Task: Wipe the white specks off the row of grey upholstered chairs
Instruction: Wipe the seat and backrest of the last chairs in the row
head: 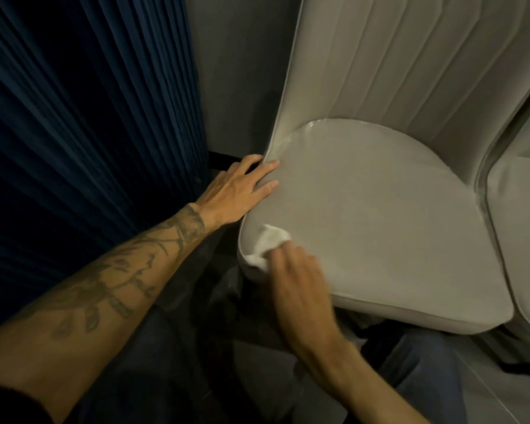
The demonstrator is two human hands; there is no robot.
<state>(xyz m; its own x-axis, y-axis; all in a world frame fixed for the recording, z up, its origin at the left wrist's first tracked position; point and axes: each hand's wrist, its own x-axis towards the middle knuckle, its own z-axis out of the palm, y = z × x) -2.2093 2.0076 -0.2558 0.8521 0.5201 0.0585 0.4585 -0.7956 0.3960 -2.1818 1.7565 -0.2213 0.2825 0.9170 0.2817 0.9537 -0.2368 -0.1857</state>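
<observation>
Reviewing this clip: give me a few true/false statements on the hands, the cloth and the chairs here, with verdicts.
1. The right hand holds a white cloth. True.
2. The cloth is at the far right of the seat. False: it is at the front left corner.
3. The left hand lies flat on the seat's left edge. True.
4. The curtain is red. False: it is dark blue.
5. Only one chair is in view. False: a second chair stands to the right.
</observation>
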